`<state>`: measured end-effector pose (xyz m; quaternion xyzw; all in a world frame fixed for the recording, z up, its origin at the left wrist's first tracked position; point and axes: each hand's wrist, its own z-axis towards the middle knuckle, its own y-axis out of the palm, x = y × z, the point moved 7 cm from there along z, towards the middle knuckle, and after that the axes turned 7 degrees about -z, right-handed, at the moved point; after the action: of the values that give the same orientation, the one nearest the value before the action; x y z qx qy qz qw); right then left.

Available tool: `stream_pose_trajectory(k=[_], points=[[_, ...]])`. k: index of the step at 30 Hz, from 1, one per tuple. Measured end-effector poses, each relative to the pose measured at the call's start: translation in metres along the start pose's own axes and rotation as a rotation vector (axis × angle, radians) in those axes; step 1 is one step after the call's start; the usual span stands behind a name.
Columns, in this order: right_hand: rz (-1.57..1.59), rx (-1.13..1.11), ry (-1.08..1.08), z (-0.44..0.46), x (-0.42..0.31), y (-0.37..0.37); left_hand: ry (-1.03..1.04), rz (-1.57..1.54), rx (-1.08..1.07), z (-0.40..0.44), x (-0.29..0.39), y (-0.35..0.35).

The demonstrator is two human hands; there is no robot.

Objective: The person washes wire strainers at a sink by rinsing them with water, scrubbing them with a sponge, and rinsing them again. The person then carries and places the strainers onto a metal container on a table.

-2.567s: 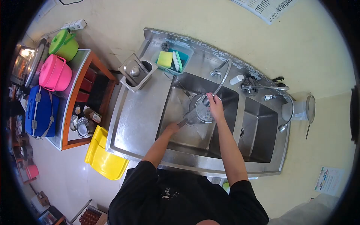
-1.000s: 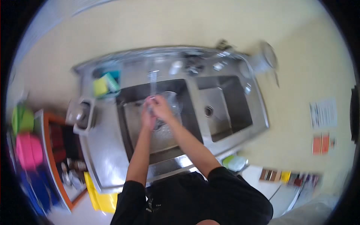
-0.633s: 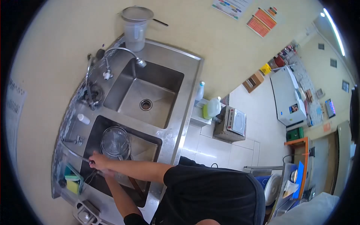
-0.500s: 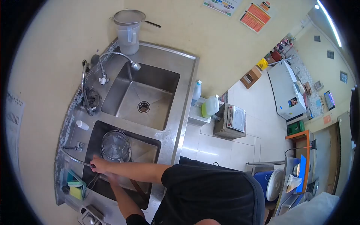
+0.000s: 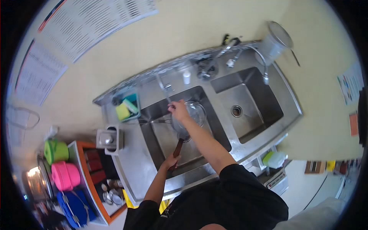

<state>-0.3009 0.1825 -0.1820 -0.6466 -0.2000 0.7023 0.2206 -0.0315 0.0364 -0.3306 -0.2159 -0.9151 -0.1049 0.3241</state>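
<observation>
In the left basin, my left hand is closed around the brown handle of a round pan-like utensil. I cannot tell whether its head is solid or mesh. Higher up, my right hand grips the lower end of the slim metal faucet, above the utensil. A clear or shiny round bowl lies in the basin, partly covered by my right forearm. Thin wire parts reach across the basin's left side; their kind is unclear.
Left of the basin stand a teal caddy with a yellow sponge and a metal container. A white bottle is behind the basin. A second basin, curved tap and strainer-topped pitcher are right.
The view has turned, bringing the shelf at left into sight. My left hand, earlier low in the basin near my right, now holds the brown handle. My right hand stays on the faucet end.
</observation>
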Motion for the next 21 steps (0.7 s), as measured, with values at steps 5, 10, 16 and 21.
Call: stream_pose_trajectory(k=[5,10,16,21], points=[[-0.034,-0.125,0.012,-0.028,-0.054,-0.018,-0.023,-0.307,-0.055,-0.033,0.027,0.006],[0.073,-0.306,0.085,-0.054,-0.074,-0.02,-0.065,-0.473,-0.116,-0.031,0.031,0.012],[0.029,-0.344,0.03,-0.053,-0.066,-0.033,-0.073,-0.731,-0.284,-0.019,0.006,-0.001],[0.158,-0.373,0.133,-0.059,-0.081,-0.038,0.045,-1.205,-0.169,-0.079,0.039,-0.008]])
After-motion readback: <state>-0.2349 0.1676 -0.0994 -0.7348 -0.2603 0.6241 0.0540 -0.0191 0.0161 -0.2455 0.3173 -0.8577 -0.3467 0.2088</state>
